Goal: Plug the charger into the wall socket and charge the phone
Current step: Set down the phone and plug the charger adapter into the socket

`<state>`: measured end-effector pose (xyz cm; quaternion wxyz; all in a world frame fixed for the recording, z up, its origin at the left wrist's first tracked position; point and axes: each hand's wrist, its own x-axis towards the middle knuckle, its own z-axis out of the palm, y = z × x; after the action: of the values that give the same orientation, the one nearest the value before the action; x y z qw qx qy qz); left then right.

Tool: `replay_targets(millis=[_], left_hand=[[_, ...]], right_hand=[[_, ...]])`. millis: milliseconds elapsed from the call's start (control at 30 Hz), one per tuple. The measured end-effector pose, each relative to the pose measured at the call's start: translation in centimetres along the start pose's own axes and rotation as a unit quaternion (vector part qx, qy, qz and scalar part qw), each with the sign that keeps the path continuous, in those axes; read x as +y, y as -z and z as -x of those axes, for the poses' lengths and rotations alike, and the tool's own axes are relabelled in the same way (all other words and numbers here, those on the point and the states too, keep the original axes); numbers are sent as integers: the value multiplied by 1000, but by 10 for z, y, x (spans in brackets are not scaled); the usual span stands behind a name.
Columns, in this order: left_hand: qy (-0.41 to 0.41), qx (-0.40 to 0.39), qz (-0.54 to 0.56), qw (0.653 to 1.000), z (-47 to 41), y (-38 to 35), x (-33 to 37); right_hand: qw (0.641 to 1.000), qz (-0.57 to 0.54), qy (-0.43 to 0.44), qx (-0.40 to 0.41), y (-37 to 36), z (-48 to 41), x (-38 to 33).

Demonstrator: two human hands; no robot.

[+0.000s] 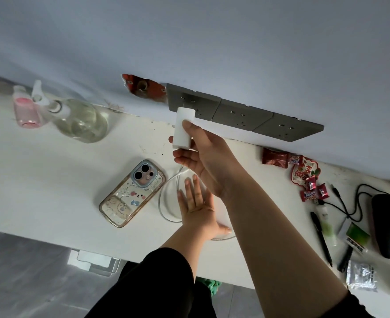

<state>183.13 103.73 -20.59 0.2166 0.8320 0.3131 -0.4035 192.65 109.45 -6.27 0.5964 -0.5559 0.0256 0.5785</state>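
My right hand (pixel 203 154) grips a white charger block (pixel 183 129), held upright with its top end right at the leftmost grey wall socket (pixel 193 101). Whether its prongs are in the socket is hidden. Two more grey sockets (pixel 242 114) continue to the right along the wall. A clear-white cable (pixel 168 191) loops on the white table below the charger. My left hand (pixel 195 203) lies flat and open on that cable loop. The phone (pixel 133 192), in a clear cartoon case, lies face down to the left of the cable.
A round glass spray bottle (pixel 80 120) and a pink bottle (pixel 26 111) stand at the far left. Red candy wrappers (pixel 304 177), a black cable, pens, a dark case (pixel 386 226) and a foil packet (pixel 361 275) clutter the right. A hole in the wall (pixel 144 88) sits left of the sockets.
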Motion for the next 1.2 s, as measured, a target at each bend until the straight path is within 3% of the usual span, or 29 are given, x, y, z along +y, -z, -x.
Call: replay_targets(millis=[233, 333, 433, 700, 1200], left_hand=[[-24, 13, 11, 1000, 2, -1, -3], [-83, 100, 71, 989, 19, 3, -18], [-122, 192, 57, 972, 39, 3, -49], [-90, 108, 7, 990, 31, 2, -93], [-65, 67, 2, 996, 29, 7, -89]], right_hand=[[999, -26, 4, 30, -4, 0, -3], [999, -42, -3, 33, -4, 2, -5], [998, -60, -4, 28, -2, 6, -4], [993, -102, 10, 55, -13, 2, 6], [990, -116, 6, 76, -16, -2, -1]])
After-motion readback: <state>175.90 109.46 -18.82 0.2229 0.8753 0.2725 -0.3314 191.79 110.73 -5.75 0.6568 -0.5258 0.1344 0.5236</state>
